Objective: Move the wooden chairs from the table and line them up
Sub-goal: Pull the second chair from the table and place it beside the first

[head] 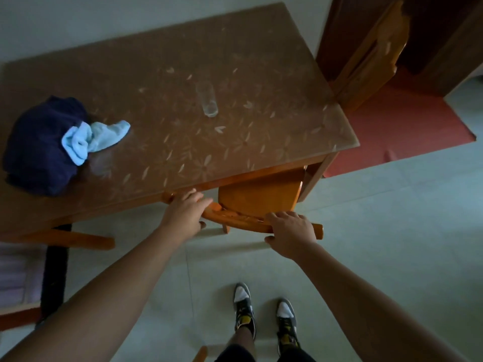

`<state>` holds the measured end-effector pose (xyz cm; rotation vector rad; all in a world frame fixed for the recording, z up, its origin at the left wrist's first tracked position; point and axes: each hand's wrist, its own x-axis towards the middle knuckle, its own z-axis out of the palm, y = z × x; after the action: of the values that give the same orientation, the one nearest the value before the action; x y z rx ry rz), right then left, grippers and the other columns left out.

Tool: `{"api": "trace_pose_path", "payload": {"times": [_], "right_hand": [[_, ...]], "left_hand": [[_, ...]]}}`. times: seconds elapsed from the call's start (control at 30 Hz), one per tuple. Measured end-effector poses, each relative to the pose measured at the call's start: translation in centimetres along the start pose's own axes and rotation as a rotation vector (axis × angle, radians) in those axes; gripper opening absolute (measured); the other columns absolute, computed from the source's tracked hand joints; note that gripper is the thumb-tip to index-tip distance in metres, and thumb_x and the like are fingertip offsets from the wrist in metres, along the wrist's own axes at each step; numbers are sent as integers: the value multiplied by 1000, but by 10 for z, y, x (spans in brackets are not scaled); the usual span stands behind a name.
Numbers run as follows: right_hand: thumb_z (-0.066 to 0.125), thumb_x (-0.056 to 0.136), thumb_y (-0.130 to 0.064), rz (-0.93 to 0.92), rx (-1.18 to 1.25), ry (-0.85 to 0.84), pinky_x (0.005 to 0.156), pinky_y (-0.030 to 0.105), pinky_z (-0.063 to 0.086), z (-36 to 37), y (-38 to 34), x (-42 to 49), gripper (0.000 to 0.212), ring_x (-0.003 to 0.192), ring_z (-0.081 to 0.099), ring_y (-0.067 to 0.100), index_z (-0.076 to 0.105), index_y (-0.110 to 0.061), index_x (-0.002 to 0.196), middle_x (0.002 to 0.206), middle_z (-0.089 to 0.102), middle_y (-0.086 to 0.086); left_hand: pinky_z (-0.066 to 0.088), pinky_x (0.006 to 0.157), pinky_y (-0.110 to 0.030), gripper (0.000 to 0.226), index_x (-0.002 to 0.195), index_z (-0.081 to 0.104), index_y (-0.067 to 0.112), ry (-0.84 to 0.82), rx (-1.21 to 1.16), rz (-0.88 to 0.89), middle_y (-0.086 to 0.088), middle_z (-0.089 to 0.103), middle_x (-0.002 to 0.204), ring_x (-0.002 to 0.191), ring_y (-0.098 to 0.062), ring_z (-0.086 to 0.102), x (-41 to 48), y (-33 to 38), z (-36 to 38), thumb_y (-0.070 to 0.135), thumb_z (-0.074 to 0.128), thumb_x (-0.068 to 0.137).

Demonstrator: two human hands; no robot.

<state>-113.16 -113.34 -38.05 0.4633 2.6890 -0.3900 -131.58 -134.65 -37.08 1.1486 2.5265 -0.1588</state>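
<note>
**Chair back gripped at the desk edge**

A wooden chair (261, 197) is tucked under the near edge of the desk (183, 100), its seat partly hidden beneath the top. Its curved top rail is clasped by the left hand (187, 212) and by the right hand (291, 232), fingers wrapped over the rail. A glass (207, 101) and bundled cloths (52, 145) are left on the desk.

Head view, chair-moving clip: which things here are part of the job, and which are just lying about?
Part of the job:
wooden chair tucked under the table
left hand and right hand, both on its top rail
second chair at the table's far end

Lying about:
drinking glass
dark blue cloth
light blue cloth
red mat
</note>
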Motion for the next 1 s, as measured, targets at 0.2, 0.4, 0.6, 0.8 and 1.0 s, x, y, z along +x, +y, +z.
{"api": "trace_pose_path", "payload": {"times": [0.2, 0.4, 0.6, 0.8, 1.0], "right_hand": [[61, 94, -26, 94, -63, -44, 65, 36, 47, -3, -3, 6, 3, 69, 61, 20, 62, -26, 97, 72, 57, -6], [57, 96, -19, 10, -87, -63, 61, 32, 46, -3, 11, 5, 7, 64, 54, 17, 61, -24, 101, 72, 49, -5], [54, 98, -20, -69, -129, -92, 68, 33, 53, -8, 60, -18, 12, 69, 57, 16, 60, -26, 107, 91, 68, -1], [52, 97, -16, -176, -189, -108, 74, 32, 54, -21, 124, -43, 21, 86, 70, 18, 59, -30, 110, 98, 71, -3], [55, 97, -17, -241, -220, -73, 78, 30, 54, -24, 161, -52, 22, 88, 70, 14, 63, -31, 111, 100, 72, -6]], "left_hand": [[34, 114, -35, 47, 129, 63, 37, -54, 157, 6, 8, 64, 129, 130, -20, 55, 26, -20, 1, 14, 65, 88], [40, 90, -32, 33, 113, 64, 32, -192, 290, -9, 5, 68, 113, 106, -24, 64, 26, -1, -9, 9, 54, 94], [38, 100, -37, 28, 106, 66, 27, -193, 250, -69, 1, 68, 109, 107, -24, 65, -2, 55, 0, 7, 50, 95], [39, 100, -36, 36, 127, 59, 35, -150, 159, -160, 2, 69, 121, 115, -24, 64, -31, 136, 10, 13, 53, 99], [49, 93, -36, 41, 132, 57, 40, -111, 42, -230, 1, 69, 121, 111, -23, 66, -43, 183, 22, 15, 55, 99]]}}
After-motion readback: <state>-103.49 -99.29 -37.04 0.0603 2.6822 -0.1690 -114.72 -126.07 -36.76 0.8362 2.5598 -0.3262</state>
